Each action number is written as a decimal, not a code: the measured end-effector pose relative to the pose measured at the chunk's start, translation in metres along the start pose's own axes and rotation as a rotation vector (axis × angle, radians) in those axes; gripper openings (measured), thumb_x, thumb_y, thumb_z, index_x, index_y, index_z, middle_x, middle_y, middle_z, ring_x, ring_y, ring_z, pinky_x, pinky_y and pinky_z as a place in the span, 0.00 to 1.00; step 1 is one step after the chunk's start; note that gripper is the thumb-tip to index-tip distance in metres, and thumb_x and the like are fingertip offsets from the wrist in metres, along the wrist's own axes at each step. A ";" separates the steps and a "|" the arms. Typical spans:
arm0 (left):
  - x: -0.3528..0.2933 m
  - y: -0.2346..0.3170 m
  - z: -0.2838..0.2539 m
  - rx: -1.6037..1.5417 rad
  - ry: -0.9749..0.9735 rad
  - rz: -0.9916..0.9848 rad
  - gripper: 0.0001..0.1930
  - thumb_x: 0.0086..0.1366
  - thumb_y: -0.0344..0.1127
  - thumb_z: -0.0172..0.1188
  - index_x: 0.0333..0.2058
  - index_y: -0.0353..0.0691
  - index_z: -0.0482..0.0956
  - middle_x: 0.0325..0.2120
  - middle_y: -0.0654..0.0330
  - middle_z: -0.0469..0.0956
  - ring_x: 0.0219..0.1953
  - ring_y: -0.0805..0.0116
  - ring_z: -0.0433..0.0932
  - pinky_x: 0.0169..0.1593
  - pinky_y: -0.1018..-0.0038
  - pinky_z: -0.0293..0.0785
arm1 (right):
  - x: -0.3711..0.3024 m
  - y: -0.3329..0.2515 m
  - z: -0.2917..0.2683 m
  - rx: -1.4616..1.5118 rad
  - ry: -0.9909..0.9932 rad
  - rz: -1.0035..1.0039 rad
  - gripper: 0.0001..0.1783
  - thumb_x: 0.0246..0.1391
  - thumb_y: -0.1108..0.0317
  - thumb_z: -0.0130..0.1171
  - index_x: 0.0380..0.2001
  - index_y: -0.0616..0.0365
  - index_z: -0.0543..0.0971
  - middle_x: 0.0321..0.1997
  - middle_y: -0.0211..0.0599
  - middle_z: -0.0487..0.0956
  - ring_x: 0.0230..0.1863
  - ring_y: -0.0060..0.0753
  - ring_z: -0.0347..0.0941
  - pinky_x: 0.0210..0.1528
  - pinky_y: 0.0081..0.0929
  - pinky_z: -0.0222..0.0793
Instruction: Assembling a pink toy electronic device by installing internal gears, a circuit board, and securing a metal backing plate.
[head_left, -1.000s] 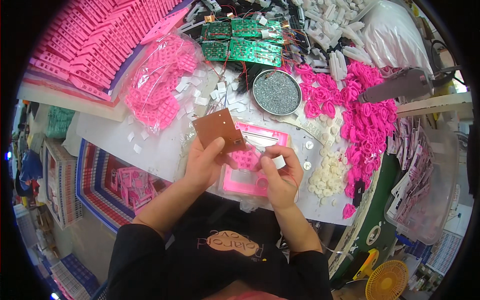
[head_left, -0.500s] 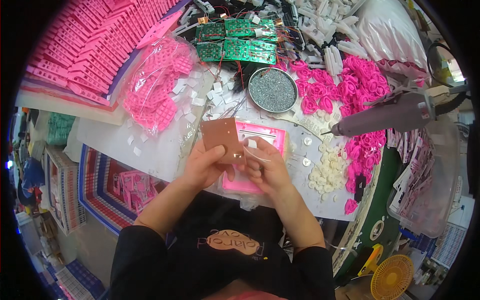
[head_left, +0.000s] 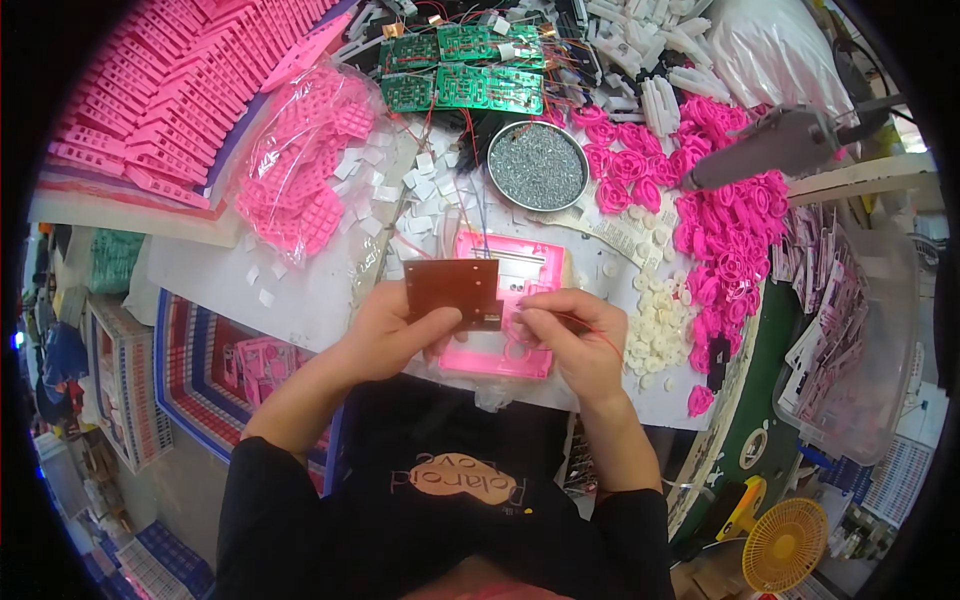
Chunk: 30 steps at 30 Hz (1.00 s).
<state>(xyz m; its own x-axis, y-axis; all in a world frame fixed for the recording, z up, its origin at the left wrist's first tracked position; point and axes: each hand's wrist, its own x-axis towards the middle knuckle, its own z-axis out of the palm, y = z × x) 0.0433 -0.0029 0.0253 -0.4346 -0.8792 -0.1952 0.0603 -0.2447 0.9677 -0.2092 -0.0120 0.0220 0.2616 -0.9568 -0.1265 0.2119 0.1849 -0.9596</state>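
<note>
My left hand (head_left: 388, 330) grips a brown circuit board (head_left: 452, 284) by its lower left part, thumb on its face. The board is held over a pink plastic case (head_left: 551, 268), which lies open on the bench and is partly hidden by it. Beside the board's lower right corner, my right hand (head_left: 585, 345) pinches a thin red wire (head_left: 606, 341) between thumb and fingers. The wire trails back across that hand; where its other end goes is hidden. Thin wires also show above the board's top edge.
A round dish of small screws (head_left: 538, 168) stands behind the case, green circuit boards (head_left: 490, 90) beyond it. Pink rings (head_left: 735, 230) and white round pieces (head_left: 655, 325) lie right. An electric screwdriver (head_left: 765, 150) hangs above them. Bagged pink keypads (head_left: 305, 160) lie left.
The board has turned more level and moved slightly nearer me. My right hand has shifted right, off the board; the white square piece seen at its fingers no longer shows. The screwdriver has swung away.
</note>
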 end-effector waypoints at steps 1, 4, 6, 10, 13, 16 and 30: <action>-0.002 0.006 0.001 0.016 -0.021 -0.069 0.14 0.75 0.34 0.53 0.54 0.36 0.79 0.28 0.65 0.78 0.24 0.80 0.72 0.29 0.79 0.70 | -0.006 -0.003 -0.004 -0.023 0.036 -0.012 0.07 0.59 0.77 0.64 0.41 0.66 0.84 0.33 0.38 0.85 0.29 0.20 0.78 0.32 0.18 0.74; -0.009 0.016 0.007 -0.016 -0.077 -0.148 0.14 0.74 0.33 0.53 0.52 0.31 0.77 0.29 0.60 0.80 0.22 0.80 0.70 0.25 0.81 0.66 | -0.028 -0.003 -0.039 -0.035 0.103 0.038 0.08 0.57 0.79 0.64 0.41 0.67 0.82 0.32 0.41 0.85 0.27 0.23 0.79 0.31 0.19 0.75; -0.011 0.019 0.010 0.042 -0.136 -0.219 0.13 0.74 0.33 0.53 0.51 0.31 0.78 0.30 0.60 0.81 0.23 0.79 0.72 0.27 0.79 0.69 | -0.052 -0.005 -0.076 0.007 0.151 0.148 0.11 0.54 0.82 0.64 0.42 0.67 0.81 0.30 0.43 0.84 0.27 0.26 0.80 0.28 0.20 0.75; -0.021 0.013 0.014 0.252 -0.252 -0.029 0.17 0.73 0.33 0.54 0.58 0.39 0.76 0.38 0.58 0.85 0.34 0.69 0.83 0.38 0.71 0.77 | -0.078 -0.031 -0.143 -0.377 0.401 0.324 0.16 0.57 0.72 0.65 0.48 0.65 0.81 0.39 0.46 0.84 0.37 0.34 0.81 0.39 0.31 0.78; -0.015 0.017 0.016 0.421 -0.395 -0.049 0.18 0.71 0.33 0.56 0.57 0.38 0.75 0.41 0.52 0.85 0.42 0.60 0.85 0.45 0.66 0.78 | -0.080 -0.054 -0.130 -1.220 0.268 -0.291 0.23 0.54 0.62 0.69 0.50 0.63 0.81 0.51 0.46 0.81 0.52 0.43 0.77 0.53 0.43 0.74; -0.010 0.011 0.021 0.499 -0.444 0.000 0.17 0.71 0.33 0.56 0.56 0.38 0.76 0.40 0.51 0.85 0.41 0.59 0.85 0.45 0.66 0.78 | -0.045 -0.062 -0.050 -1.115 -0.442 -0.348 0.31 0.48 0.52 0.73 0.50 0.63 0.81 0.55 0.46 0.78 0.59 0.50 0.71 0.60 0.45 0.67; -0.017 0.002 0.021 0.320 -0.437 0.025 0.14 0.70 0.33 0.58 0.51 0.36 0.78 0.29 0.54 0.82 0.31 0.65 0.81 0.37 0.69 0.76 | 0.000 -0.028 -0.013 -0.624 -0.674 -0.163 0.18 0.51 0.66 0.71 0.45 0.60 0.86 0.46 0.42 0.85 0.54 0.44 0.75 0.57 0.41 0.70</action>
<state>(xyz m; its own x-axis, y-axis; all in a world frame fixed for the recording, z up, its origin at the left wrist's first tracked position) 0.0316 0.0201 0.0340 -0.7741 -0.6143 -0.1530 -0.1716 -0.0290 0.9847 -0.2276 -0.0200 0.0460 0.8058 -0.5922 0.0061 -0.1994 -0.2810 -0.9388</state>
